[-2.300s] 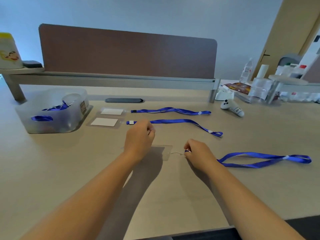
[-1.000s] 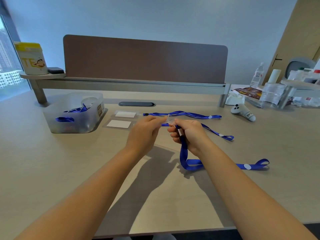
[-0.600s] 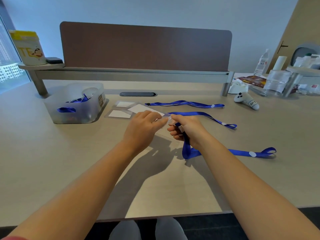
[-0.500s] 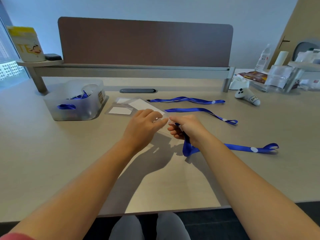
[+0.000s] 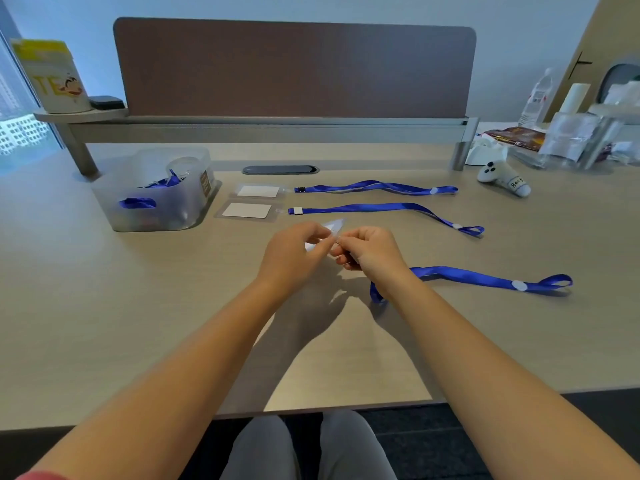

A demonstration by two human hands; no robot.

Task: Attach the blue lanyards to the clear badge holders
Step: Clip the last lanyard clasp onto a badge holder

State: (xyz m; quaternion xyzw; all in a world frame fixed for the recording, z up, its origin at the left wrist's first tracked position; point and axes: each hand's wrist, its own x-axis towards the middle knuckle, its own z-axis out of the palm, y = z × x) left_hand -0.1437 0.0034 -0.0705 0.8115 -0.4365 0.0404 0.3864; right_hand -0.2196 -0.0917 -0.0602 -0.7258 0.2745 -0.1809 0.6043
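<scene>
My left hand pinches a clear badge holder lifted above the desk, seen nearly edge-on. My right hand meets it fingertip to fingertip and grips the clip end of a blue lanyard, whose loop trails right across the desk. The clip itself is hidden by my fingers. Behind my hands lie two finished sets: a badge holder joined to a lanyard, and farther back a second holder with its lanyard.
A translucent bin with more blue lanyards stands at the left. A white controller and clutter of bottles and packets sit at the far right. A brown divider panel runs along the back of the desk.
Both hands lifted the holder and lanyard end off the desk and brought them together. The holder has since turned from flat to nearly edge-on; the lanyard loop stays stretched to the right.
</scene>
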